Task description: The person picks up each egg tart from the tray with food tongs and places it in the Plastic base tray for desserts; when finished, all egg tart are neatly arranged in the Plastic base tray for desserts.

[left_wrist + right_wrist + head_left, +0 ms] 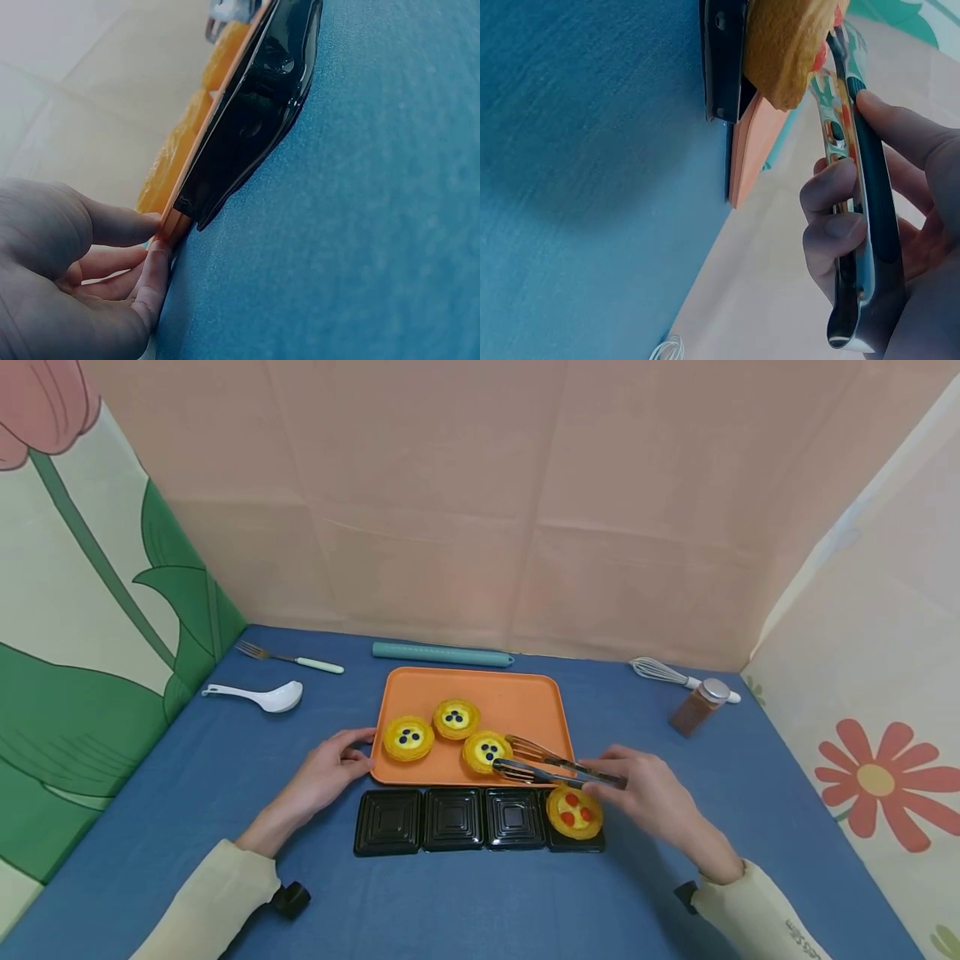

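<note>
1. Orange tray: bears three blue-dotted tarts. The left hand pinches its left edge between thumb and fingers.
2. Black four-part container: in front; a red-dotted tart in its rightmost compartment.
3. Right hand: fingers curled round metal tongs, tips apart.
4. Right-hand blue-dotted tart: between the tips; apparently being picked up, calling for a gentle squeeze.

Left hand touches orange tray; right hand holds tongs at blue-dotted tart.
</note>
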A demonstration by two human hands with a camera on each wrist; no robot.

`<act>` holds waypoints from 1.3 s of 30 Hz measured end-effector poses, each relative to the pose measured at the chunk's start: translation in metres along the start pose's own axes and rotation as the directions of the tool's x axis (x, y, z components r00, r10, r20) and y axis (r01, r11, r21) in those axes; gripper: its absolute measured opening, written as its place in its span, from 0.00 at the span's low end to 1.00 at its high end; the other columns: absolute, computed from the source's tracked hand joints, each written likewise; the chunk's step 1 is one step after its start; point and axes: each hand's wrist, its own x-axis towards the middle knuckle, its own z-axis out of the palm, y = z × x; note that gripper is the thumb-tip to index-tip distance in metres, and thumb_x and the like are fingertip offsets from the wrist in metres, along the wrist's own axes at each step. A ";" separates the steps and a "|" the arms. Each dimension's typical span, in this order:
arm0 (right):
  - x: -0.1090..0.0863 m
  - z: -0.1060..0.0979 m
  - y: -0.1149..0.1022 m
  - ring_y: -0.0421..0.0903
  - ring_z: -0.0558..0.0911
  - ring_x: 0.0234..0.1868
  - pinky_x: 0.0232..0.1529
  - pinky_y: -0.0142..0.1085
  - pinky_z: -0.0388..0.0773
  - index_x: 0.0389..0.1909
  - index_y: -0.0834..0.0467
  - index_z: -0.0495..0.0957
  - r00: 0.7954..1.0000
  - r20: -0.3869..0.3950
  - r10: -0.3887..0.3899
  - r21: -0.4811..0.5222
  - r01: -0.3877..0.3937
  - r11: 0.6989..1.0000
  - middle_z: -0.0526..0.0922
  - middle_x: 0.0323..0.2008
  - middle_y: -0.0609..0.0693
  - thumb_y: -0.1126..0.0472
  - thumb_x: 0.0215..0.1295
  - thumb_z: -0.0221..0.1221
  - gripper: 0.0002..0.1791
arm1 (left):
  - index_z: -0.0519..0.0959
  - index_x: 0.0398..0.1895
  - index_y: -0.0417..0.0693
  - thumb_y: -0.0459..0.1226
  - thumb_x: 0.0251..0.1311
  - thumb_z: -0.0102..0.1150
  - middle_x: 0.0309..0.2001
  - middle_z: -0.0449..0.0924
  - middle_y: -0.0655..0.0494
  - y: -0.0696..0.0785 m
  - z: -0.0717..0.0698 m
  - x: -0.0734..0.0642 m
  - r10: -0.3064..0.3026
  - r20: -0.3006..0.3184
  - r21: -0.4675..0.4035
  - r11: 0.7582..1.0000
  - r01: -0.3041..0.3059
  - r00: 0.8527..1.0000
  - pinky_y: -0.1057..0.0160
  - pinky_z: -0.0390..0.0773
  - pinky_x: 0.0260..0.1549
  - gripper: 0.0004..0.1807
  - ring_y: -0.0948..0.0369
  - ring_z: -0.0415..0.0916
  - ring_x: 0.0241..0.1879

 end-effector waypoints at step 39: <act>-0.072 -0.022 -0.017 0.32 0.71 0.27 0.23 0.30 0.69 0.53 0.47 0.87 0.995 -0.015 0.100 0.005 -0.100 0.995 0.79 0.39 0.37 0.56 0.58 0.73 0.19 | 0.66 0.73 0.37 0.33 0.71 0.57 0.66 0.68 0.39 0.004 -0.001 -0.001 -0.004 -0.002 0.009 1.000 0.004 1.000 0.52 0.75 0.49 0.29 0.51 0.74 0.48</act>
